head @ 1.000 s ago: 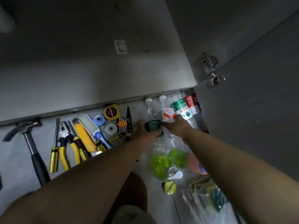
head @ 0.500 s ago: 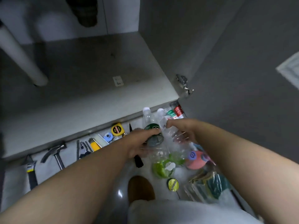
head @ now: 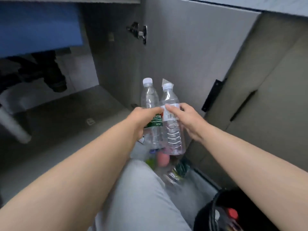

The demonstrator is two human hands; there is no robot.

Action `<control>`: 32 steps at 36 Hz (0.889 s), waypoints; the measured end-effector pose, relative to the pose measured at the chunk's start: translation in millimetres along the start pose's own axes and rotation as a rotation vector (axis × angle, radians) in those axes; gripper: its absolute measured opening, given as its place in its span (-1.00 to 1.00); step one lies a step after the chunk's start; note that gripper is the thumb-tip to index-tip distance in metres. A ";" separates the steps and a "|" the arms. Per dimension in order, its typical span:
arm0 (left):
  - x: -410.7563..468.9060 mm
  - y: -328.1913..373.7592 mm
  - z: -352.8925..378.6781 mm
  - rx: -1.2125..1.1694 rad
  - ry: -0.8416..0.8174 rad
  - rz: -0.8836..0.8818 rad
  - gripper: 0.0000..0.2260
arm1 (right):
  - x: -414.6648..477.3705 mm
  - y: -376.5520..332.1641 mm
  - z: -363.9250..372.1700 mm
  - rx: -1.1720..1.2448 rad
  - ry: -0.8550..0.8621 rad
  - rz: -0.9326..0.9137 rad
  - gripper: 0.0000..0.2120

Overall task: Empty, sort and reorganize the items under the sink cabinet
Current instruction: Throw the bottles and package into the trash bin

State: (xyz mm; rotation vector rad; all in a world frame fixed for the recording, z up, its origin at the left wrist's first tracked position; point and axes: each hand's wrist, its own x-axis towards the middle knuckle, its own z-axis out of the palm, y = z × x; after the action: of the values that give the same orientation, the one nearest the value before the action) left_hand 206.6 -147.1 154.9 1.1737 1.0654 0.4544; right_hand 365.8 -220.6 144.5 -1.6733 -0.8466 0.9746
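The person's left grip [head: 143, 119] is clenching round the green-labelled bottle [head: 150, 97] at its label. The right grip [head: 190, 120] is wrapping thumb and fingers round the white-labelled bottle [head: 173, 135] at the barcode band. Both bottles are hanging in the air side by side, seemingly touching. Each is standing nearly upright, cap at the top, with the base pointing down over a bag of coloured items [head: 160, 160] on the floor.

What matters is where the cabinet floor [head: 66, 117] is lying: ahead of both grips and off to their left, inside the opening. The bottles themselves are sitting in front of the open door [head: 183, 55], just right of its hinge [head: 139, 33].

The left grip is the nearer one to the opening, while the right grip is sitting closer to the door. If the bottles are going back in, the path is probably running forward and leftward with the long axes held vertical. The green-labelled one would likely be leading, so the arms are not crossing.

The drain pipe [head: 55, 75] is hanging at the far left, well apart from that path.
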 end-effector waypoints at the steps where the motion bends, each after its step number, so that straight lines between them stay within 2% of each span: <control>1: -7.5 1.3 13.0 0.042 0.006 -0.012 -0.32 | -11.3 0.6 -11.7 -0.018 0.021 0.004 -0.32; 2: -14.8 1.4 26.1 0.075 0.013 -0.023 -0.20 | -22.3 2.4 -24.2 -0.035 0.035 0.014 -0.32; 4: -28.1 -2.3 51.6 0.096 -0.009 -0.035 -0.11 | -44.3 9.9 -48.6 -0.036 0.050 0.033 -0.34; 7: -45.8 -19.8 87.6 0.142 -0.076 -0.041 -0.15 | -80.7 28.9 -83.3 -0.031 0.083 0.049 -0.43; 10: -59.3 -47.2 111.0 0.278 -0.135 0.030 -0.21 | -122.1 53.8 -117.1 -0.034 0.100 0.059 -0.54; 14: -70.8 -66.6 127.0 0.335 -0.313 -0.019 -0.32 | -172.1 88.3 -158.1 -0.087 0.171 0.083 -0.54; 16: -73.7 -68.5 134.0 0.321 -0.358 0.018 -0.37 | -193.3 102.1 -174.3 -0.165 0.204 0.115 -0.56; 22: -76.4 -72.3 141.6 0.322 -0.407 0.057 -0.26 | -218.0 142.9 -197.3 -0.328 0.334 0.265 -0.60; 26: -76.3 -74.2 145.7 0.364 -0.436 0.084 -0.24 | -220.1 183.4 -191.8 -0.471 0.449 0.348 -0.52; 28: -74.2 -75.0 147.5 0.385 -0.427 0.099 -0.29 | -218.1 205.5 -184.5 -0.493 0.490 0.360 -0.48; 32: -70.0 -78.1 147.8 0.380 -0.432 0.101 -0.55 | -210.8 247.2 -168.5 -0.471 0.566 0.403 -0.55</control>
State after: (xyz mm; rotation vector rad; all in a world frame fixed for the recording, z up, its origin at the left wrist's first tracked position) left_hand 283.0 -306.6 115.4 1.5819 0.7323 0.0626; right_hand 446.7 -539.8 -15.3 -2.4329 -0.3713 0.5117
